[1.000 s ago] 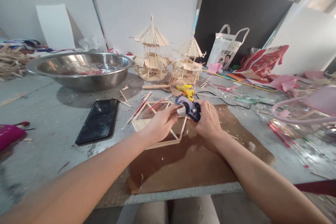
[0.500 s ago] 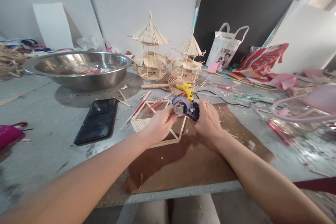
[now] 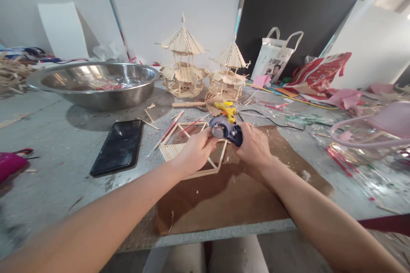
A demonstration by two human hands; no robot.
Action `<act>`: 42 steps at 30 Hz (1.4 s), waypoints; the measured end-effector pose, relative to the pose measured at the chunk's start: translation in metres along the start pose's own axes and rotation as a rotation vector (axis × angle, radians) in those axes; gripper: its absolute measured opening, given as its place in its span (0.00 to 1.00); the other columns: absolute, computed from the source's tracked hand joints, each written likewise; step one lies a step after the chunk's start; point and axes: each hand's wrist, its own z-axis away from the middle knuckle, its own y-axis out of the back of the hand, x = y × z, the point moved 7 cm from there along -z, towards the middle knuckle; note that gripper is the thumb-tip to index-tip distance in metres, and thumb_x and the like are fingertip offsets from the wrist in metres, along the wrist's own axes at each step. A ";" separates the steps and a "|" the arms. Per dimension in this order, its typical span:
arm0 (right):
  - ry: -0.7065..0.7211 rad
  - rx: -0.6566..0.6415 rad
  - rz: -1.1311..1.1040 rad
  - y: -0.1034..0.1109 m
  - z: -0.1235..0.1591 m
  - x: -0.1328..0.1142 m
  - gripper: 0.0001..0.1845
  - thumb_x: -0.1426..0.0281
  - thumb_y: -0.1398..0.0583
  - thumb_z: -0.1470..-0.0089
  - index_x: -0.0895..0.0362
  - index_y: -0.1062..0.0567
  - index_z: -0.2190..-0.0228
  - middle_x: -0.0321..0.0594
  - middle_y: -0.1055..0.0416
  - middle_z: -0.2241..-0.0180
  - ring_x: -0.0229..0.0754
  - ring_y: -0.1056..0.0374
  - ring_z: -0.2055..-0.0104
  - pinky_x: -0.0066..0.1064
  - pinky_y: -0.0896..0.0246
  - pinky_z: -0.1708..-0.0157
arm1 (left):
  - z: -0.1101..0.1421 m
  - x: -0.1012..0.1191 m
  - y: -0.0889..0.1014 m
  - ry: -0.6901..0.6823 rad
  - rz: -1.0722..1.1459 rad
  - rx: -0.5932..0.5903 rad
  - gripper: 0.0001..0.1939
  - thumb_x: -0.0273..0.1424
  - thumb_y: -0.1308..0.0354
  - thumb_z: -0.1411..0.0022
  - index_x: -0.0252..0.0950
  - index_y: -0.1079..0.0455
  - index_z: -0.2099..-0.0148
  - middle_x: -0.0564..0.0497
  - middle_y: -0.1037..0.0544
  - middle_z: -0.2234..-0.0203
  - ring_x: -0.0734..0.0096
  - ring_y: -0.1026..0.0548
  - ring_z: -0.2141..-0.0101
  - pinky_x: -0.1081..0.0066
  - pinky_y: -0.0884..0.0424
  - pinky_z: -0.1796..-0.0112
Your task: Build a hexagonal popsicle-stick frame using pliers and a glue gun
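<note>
My right hand [image 3: 253, 147] is closed around a dark blue cutter [image 3: 226, 129] with a round metal head, held just above the table. My left hand [image 3: 194, 152] meets it from the left, fingers pinched at the cutter's head; whatever sits in that pinch is too small to make out. Under both hands lies a flat frame of thin wooden sticks [image 3: 192, 150], partly on a brown board [image 3: 230, 192]. A yellow glue gun [image 3: 226, 111] lies just beyond the cutter.
Two stick-built pagoda models [image 3: 183, 59] [image 3: 229, 72] stand behind. A big steel basin [image 3: 92, 83] is at the back left, a black phone [image 3: 118, 146] left of the frame. Loose sticks, a pink-rimmed clear bowl [image 3: 368, 136] and bags crowd the right.
Both hands with the cutter have stayed in place, shifting only slightly up and left in view. Nothing was picked up or let go.
</note>
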 end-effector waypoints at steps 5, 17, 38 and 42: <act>-0.058 -0.078 0.033 -0.001 -0.001 0.002 0.16 0.66 0.46 0.57 0.56 0.35 0.63 0.44 0.29 0.68 0.45 0.33 0.66 0.30 0.48 0.71 | 0.000 -0.003 -0.002 0.020 0.043 -0.002 0.09 0.32 0.56 0.41 0.36 0.43 0.73 0.56 0.38 0.82 0.77 0.39 0.80 0.75 0.43 0.78; -0.112 -0.220 0.076 -0.009 -0.003 0.007 0.18 0.64 0.46 0.55 0.56 0.35 0.61 0.44 0.29 0.65 0.47 0.32 0.68 0.31 0.48 0.74 | 0.000 -0.002 -0.011 0.167 0.337 -0.077 0.07 0.31 0.56 0.42 0.35 0.43 0.72 0.60 0.47 0.85 0.81 0.46 0.83 0.78 0.46 0.80; -0.131 0.050 -0.101 -0.009 -0.009 0.034 0.22 0.67 0.47 0.57 0.58 0.38 0.57 0.47 0.32 0.62 0.49 0.36 0.60 0.35 0.43 0.65 | 0.003 -0.002 -0.009 0.199 0.509 -0.216 0.10 0.36 0.57 0.39 0.35 0.39 0.64 0.60 0.45 0.86 0.83 0.49 0.85 0.80 0.51 0.85; -0.053 0.028 -0.118 -0.012 -0.008 0.026 0.24 0.68 0.46 0.58 0.59 0.38 0.56 0.48 0.33 0.61 0.49 0.37 0.58 0.36 0.44 0.63 | 0.003 -0.001 -0.009 0.206 0.497 -0.218 0.11 0.36 0.56 0.40 0.34 0.39 0.65 0.60 0.44 0.86 0.82 0.47 0.84 0.80 0.51 0.84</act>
